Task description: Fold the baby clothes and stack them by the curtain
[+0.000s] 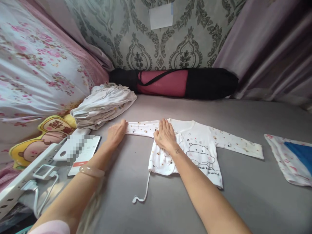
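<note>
A small white baby shirt (195,135) lies spread on the grey sheet, its patterned sleeves stretched out to both sides and a hippo drawing on its front. At the cuff of the left-hand sleeve, my left hand (117,132) is closed, gripping the fabric. My right hand (166,135) rests flat on the shirt near that sleeve's shoulder, fingers extended and close together. From the shirt's lower left corner a thin white tie string (147,187) trails onto the sheet.
A pile of pale clothes (104,104) sits at the back left. Behind is a black and red rolled bag (163,83). A phone (85,156) and charger cables (36,195) lie at left beside a yellow cushion (31,149). Folded cloth (280,159) lies at right.
</note>
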The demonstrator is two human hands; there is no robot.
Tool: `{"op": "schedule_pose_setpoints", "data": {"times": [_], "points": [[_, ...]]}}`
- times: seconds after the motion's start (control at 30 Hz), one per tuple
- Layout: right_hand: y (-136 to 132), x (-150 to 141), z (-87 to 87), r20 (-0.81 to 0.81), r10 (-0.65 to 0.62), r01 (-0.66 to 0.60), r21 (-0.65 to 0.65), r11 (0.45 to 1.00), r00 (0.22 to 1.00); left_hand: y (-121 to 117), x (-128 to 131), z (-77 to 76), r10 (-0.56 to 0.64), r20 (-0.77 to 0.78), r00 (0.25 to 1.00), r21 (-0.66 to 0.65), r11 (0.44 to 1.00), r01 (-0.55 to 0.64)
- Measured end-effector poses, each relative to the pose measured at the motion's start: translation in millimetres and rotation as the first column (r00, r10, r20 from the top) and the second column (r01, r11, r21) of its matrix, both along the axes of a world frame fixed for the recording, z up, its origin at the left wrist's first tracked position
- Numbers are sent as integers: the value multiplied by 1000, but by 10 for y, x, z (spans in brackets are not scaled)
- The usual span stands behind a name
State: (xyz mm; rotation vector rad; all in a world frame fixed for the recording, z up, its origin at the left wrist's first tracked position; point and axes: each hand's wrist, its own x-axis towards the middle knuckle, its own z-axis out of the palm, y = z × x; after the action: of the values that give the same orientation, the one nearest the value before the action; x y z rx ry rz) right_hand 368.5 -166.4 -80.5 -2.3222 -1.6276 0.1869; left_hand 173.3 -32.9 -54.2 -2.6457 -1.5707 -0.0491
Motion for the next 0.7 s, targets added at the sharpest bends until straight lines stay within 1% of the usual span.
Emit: {"op": "schedule_pose_setpoints", "data": {"times": [0.03, 0.1, 0.2, 0.3, 0.37, 0.4, 0.43, 0.47, 0.5, 0.53, 0.57, 0.63, 0.67, 0.7], "points": [[-2, 0, 3, -4, -1, 1, -3, 1000, 1000, 8, -3, -20, 2, -15, 1000, -9, 1000, -2], [-11, -3, 5, -16, -3, 3, -8, 1000, 1000, 42, -2, -67, 51, 10, 999, -33, 998, -51], [-34, -7, -2, -46, -3, 3, -7, 1000, 999, 117, -9, -130, 158, 121, 980, -81, 986, -149], [-39, 28, 32, -122, 17, -18, 0, 1000, 992, 170, -43, -122, 182, 230, 956, -147, 978, -151], [-26, 103, 129, -256, 44, -50, -18, 999, 966, 164, -70, -58, 188, 283, 940, -205, 970, -132], [-22, 159, 205, -348, 52, -63, -20, 998, 936, 140, -80, -11, 197, 303, 933, -229, 965, -129], [-28, 224, 296, -446, 58, -72, -14, 997, 893, 98, -85, 40, 206, 317, 926, -242, 961, -131], [-51, 295, 396, -533, 60, -59, 19, 998, 844, 35, -86, 93, 208, 331, 920, -234, 963, -133], [-97, 367, 497, -597, 65, -28, 72, 997, 799, -51, -82, 144, 190, 348, 918, -207, 971, -122], [-173, 436, 590, -632, 80, 5, 131, 991, 771, -158, -75, 193, 148, 369, 917, -166, 982, -91], [-281, 496, 667, -634, 94, 33, 185, 982, 767, -285, -65, 238, 81, 395, 915, -118, 992, -37], [-597, 581, 755, -563, 110, 29, 233, 972, 819, -583, -47, 318, -94, 434, 896, -56, 990, 131], [-798, 606, 763, -500, 98, 24, 231, 973, 861, -739, -42, 352, -168, 438, 883, -65, 974, 218], [-1019, 623, 748, -429, 86, 5, 208, 978, 899, -891, -41, 379, -212, 426, 880, -117, 951, 286]]}}
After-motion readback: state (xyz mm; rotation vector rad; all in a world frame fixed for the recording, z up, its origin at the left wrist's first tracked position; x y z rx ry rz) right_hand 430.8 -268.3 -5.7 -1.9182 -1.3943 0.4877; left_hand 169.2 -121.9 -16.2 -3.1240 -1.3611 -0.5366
